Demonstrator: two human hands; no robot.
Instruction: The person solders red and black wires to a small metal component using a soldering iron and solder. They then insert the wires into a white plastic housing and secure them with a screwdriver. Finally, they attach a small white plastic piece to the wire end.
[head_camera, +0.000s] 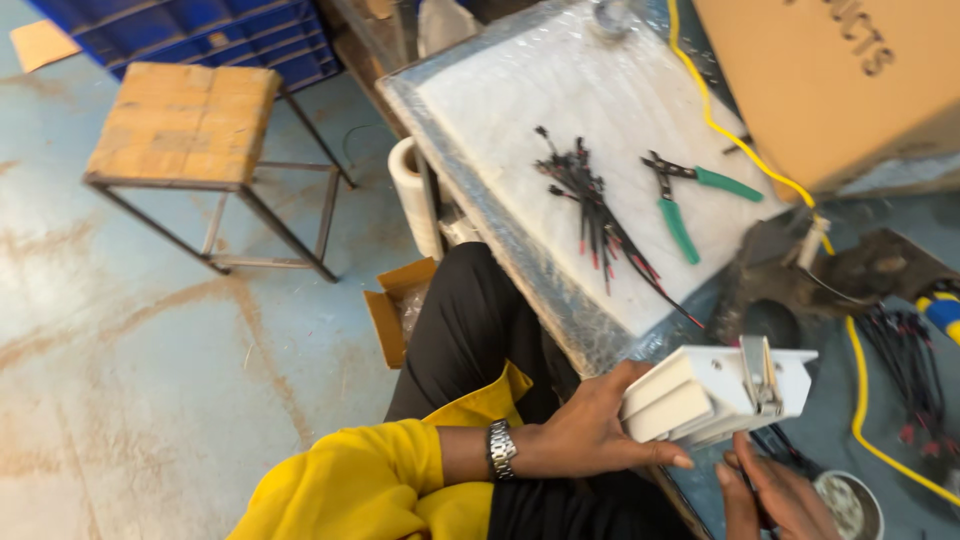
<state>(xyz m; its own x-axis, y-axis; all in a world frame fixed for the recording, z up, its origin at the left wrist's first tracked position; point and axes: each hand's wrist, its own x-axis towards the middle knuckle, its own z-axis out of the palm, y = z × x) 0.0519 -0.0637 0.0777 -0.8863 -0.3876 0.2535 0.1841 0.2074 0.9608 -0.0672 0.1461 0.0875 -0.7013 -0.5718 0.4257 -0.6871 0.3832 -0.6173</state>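
White plastic housing (715, 392) sat clamped in the left hand's (590, 430) fingers just below the green-handled pliers (690, 195) on the tabletop (520, 90); right hand (775, 495) beneath, fingers curled together on thin wires.

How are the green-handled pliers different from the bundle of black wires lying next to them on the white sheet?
The green-handled pliers are one rigid tool with its handles spread apart; the bundle of black wires is many thin loose strands, fanned out. The pliers' grips are green, while the wires are black with red tips. Both lie untouched on the white sheet.
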